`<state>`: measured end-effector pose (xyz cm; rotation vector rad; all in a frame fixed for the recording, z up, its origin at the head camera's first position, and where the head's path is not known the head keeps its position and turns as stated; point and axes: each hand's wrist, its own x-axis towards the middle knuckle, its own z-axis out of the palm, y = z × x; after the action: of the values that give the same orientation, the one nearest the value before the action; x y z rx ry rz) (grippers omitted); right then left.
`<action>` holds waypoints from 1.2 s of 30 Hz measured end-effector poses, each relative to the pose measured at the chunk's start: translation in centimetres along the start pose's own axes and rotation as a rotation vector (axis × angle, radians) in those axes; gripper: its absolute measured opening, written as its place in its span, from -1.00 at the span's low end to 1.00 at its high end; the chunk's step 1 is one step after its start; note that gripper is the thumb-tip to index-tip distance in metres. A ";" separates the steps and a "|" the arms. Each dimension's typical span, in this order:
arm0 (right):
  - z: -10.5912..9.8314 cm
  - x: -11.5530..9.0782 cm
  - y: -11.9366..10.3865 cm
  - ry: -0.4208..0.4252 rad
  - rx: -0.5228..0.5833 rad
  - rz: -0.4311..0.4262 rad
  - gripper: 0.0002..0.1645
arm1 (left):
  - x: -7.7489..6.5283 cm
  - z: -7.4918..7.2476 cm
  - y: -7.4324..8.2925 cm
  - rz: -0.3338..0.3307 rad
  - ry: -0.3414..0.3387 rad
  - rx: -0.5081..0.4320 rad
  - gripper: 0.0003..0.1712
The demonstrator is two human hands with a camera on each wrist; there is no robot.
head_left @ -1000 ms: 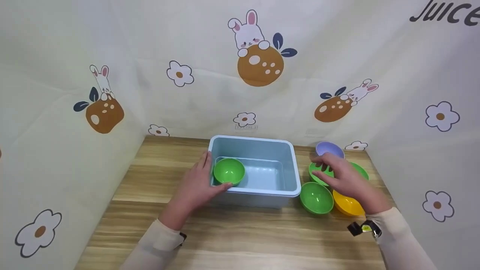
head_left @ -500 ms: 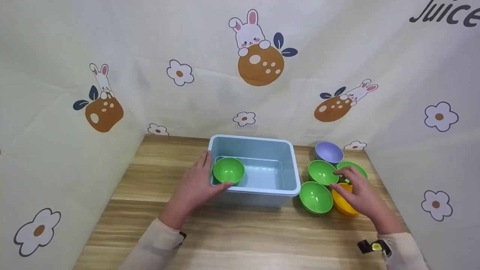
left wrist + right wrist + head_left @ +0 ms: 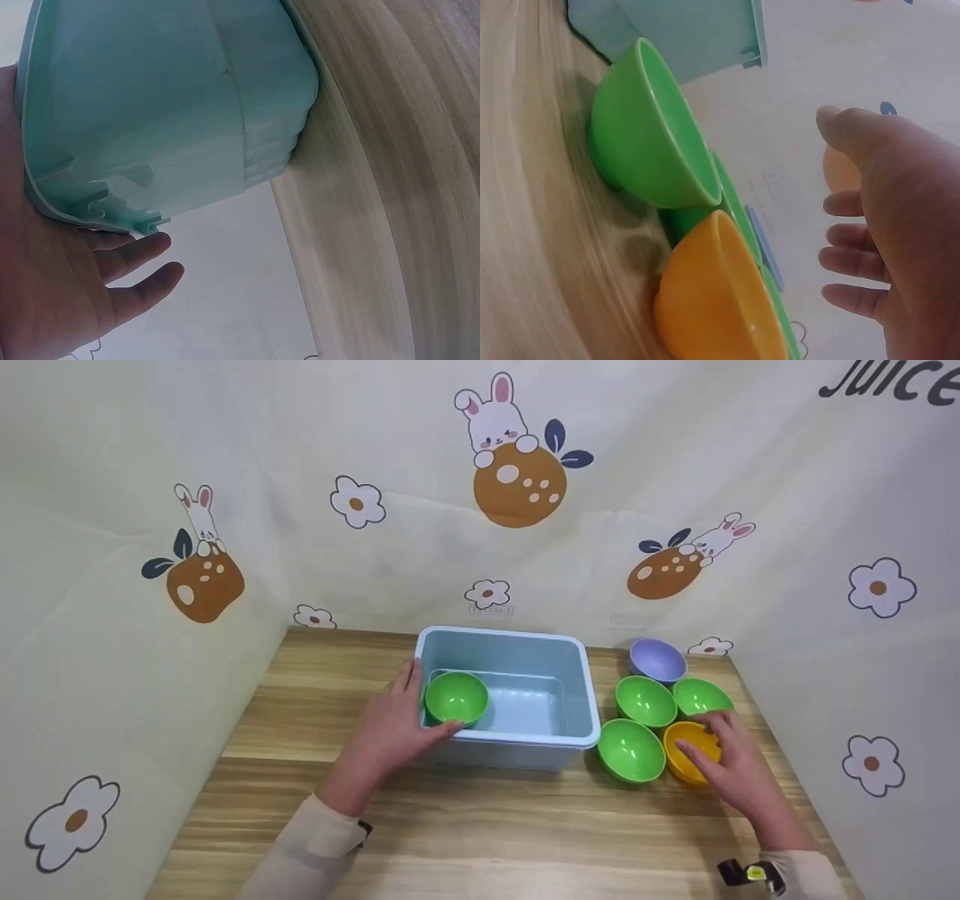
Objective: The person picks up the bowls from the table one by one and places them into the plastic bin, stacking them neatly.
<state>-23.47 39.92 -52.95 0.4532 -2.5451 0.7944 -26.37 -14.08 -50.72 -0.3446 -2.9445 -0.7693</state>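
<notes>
A light blue plastic bin [image 3: 517, 739] stands on the table with one green bowl [image 3: 457, 699] inside at its left. My left hand [image 3: 390, 727] rests against the bin's front left corner, thumb along the front rim and fingers along the left side; in the left wrist view those fingers [image 3: 139, 256] are extended below the rim. My right hand [image 3: 731, 761] hovers over an orange bowl [image 3: 679, 765] with thumb and fingers spread and nothing between them. The right wrist view shows it apart from the orange bowl [image 3: 705, 292] and the nearest green bowl [image 3: 634, 135].
Right of the bin, a front green bowl [image 3: 631, 751], a middle green bowl [image 3: 645, 703], a back green bowl [image 3: 699, 697] and a purple bowl [image 3: 658, 660] cluster with the orange one. A printed cloth [image 3: 405, 562] walls the wooden table [image 3: 480, 825] at back and sides.
My right hand has moved rightward and toward me, from over the middle green bowl to over the orange bowl. My left hand, the bin and the bowls have stayed put.
</notes>
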 end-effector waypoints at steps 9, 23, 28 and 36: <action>-0.2 -1.3 0.5 -0.016 -0.044 0.183 -0.24 | -0.2 -0.1 0.1 -0.011 -0.005 0.003 0.63; 1.1 -3.1 1.5 -0.236 -0.263 0.356 0.45 | -0.1 -0.2 0.3 -0.017 -0.005 0.003 0.62; 1.2 -3.3 1.9 -0.216 -0.284 0.339 0.49 | -0.1 0.0 0.1 -0.002 0.010 0.009 0.61; 1.7 -3.6 2.8 -0.261 -0.263 0.364 0.52 | -0.1 -0.1 0.2 -0.004 0.005 -0.011 0.60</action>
<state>-22.09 41.74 -57.25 0.0040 -2.9729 0.5310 -26.20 -13.94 -50.58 -0.3370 -2.9384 -0.7866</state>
